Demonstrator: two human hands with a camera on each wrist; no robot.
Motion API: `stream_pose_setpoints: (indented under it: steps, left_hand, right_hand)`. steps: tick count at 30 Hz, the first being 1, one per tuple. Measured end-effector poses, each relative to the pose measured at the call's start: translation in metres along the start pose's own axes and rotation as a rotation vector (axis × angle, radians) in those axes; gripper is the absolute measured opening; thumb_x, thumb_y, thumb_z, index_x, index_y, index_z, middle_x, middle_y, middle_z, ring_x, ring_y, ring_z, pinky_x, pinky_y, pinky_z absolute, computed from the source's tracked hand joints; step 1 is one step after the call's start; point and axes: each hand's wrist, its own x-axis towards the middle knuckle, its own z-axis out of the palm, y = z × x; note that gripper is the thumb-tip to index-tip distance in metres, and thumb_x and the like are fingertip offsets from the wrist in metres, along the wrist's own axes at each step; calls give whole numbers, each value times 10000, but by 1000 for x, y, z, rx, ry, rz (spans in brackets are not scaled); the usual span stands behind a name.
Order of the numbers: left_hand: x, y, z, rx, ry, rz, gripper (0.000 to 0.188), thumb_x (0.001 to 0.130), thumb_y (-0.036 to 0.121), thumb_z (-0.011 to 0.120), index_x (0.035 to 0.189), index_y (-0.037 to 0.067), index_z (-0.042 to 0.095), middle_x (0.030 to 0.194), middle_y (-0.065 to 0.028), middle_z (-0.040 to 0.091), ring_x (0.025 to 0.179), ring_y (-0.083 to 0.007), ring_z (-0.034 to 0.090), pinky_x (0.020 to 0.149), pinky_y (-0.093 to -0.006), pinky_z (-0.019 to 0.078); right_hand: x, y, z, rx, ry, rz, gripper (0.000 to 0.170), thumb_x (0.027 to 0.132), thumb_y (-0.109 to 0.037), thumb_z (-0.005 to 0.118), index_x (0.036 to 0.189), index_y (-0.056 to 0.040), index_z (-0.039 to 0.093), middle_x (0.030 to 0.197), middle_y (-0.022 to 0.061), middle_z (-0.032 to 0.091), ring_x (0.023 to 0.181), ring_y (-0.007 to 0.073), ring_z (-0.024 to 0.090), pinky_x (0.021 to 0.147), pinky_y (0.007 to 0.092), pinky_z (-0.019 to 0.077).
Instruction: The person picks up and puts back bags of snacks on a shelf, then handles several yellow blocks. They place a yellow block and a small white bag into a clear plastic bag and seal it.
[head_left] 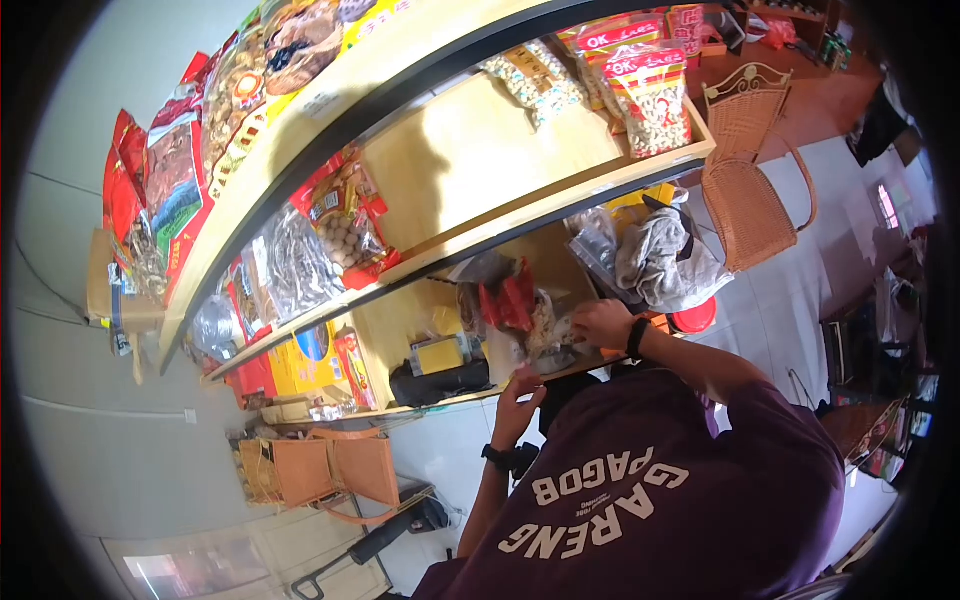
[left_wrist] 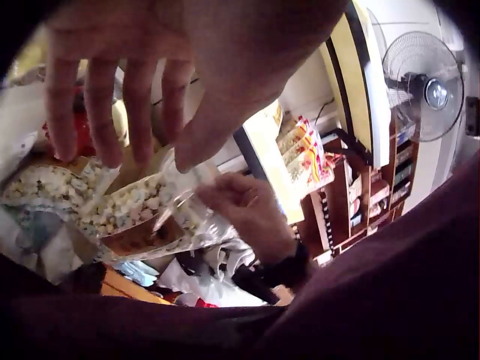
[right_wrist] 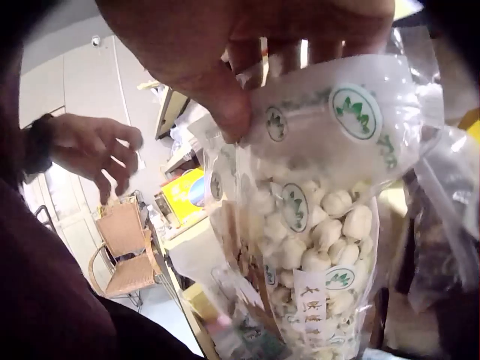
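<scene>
My right hand grips the top of a clear plastic bag printed with green leaf marks and filled with white, rounded dried pieces. In the right wrist view the thumb presses on the front of the bag while the other fingers go behind it. The bag hangs upright beneath the hand. My left hand hovers beside the shelf edge, its fingers loosely spread and holding nothing. In the left wrist view that hand is above bags of pale pieces, with the right hand pinching clear plastic close by.
Above runs a wooden shelf bearing bagged snacks. On the lower shelf lie a red packet, a black pouch and a grey cloth bundle. Wicker chairs stand on the floor; a fan is behind.
</scene>
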Motion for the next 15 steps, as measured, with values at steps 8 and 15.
stream_pose_setpoints:
  steps: [8,15]
  left_hand:
    - [60,51,29,208,-102,316,778,743,273,916,1377,1,555,1285,-144,667,1193,-281,645,1034,-382,493]
    - [67,107,49,79,-343,289,642,723,211,952,1243,-15,650,1175,-103,731,1034,-172,707,913,-331,566]
  right_hand:
    - [-19,-44,-87,5,101,-181,174,907,-300,669,933,-138,726,949,66,712,919,304,699,750,443,557]
    - [-36,-62,-158,102,248,-211,202,916,-328,735,990,-143,770,931,39,735,818,272,708,674,382,542]
